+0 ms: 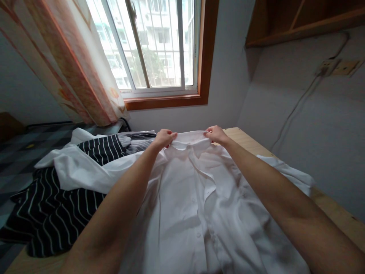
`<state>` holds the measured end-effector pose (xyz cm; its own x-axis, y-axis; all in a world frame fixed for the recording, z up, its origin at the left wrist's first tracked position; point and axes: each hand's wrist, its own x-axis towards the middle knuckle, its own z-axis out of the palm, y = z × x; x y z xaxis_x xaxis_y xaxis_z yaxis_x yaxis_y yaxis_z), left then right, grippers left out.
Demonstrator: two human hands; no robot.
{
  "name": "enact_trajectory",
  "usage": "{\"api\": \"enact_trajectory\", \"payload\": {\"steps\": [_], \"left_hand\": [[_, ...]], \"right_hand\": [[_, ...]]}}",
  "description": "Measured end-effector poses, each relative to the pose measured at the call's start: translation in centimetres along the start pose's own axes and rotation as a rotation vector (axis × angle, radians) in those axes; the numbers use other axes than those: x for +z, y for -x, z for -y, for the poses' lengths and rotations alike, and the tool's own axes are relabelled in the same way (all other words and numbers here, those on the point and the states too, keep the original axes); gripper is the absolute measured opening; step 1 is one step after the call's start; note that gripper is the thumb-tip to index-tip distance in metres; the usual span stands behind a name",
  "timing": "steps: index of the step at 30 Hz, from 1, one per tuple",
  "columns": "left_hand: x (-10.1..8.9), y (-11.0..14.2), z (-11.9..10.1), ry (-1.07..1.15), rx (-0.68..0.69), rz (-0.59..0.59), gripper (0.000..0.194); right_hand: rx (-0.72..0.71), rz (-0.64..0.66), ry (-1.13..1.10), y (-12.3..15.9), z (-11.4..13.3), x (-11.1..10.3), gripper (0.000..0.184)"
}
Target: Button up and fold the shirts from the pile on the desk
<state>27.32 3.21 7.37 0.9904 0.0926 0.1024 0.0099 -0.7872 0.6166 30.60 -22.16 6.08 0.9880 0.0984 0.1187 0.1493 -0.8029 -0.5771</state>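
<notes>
A white button-up shirt (179, 201) lies front side up before me, its collar at the far end and its body running toward me. My left hand (165, 139) pinches the left end of the collar (191, 136). At the collar's right end, my right hand (216, 134) grips the cloth between thumb and fingers. The button placket is wrinkled, and a loose white strip or flap curls over the chest. One white sleeve (85, 171) spreads out to the left; on the right, white cloth (288, 171) shows past my forearm.
Under the left sleeve lies a black garment with white stripes (65, 217). The wooden tabletop (236, 137) shows at the right. Beyond it are a wall, a window (154, 45) and a patterned curtain (74, 61). A cable (296, 106) hangs from a socket, near an overhead shelf (308, 23).
</notes>
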Motion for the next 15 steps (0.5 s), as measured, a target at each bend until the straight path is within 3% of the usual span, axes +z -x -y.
{"api": "enact_trajectory", "payload": {"steps": [2,3,4,5,7,10,12,15], "left_hand": [[0.9,0.2,-0.1,0.07,-0.072,-0.284,0.032],[1.5,0.6,-0.2,0.069,-0.038,-0.414,0.035],[2.2,1.2,-0.2,0.043,0.043,-0.485,0.039],[3.1,1.9,-0.1,-0.007,0.159,-0.484,0.043],[4.9,3.5,0.5,-0.152,0.378,-0.295,0.052],[7.3,5.4,2.0,-0.348,0.492,0.073,0.059],[8.5,6.1,3.1,-0.415,0.499,0.176,0.06],[9.2,6.6,3.9,-0.473,0.501,0.22,0.064]], "right_hand": [[0.148,-0.137,-0.155,-0.3,-0.7,1.0,0.037],[0.175,-0.226,-0.173,-0.1,-1.0,1.7,0.043],[0.149,-0.303,-0.149,0.3,-1.2,2.5,0.047],[0.078,-0.355,-0.091,1.0,-1.4,3.4,0.05],[-0.154,-0.335,0.072,2.6,-1.6,5.3,0.053],[-0.42,-0.08,0.299,5.0,-2.0,7.8,0.059],[-0.45,0.07,0.389,5.8,-2.4,8.7,0.061],[-0.37,0.184,0.438,5.6,-3.0,8.9,0.068]]}}
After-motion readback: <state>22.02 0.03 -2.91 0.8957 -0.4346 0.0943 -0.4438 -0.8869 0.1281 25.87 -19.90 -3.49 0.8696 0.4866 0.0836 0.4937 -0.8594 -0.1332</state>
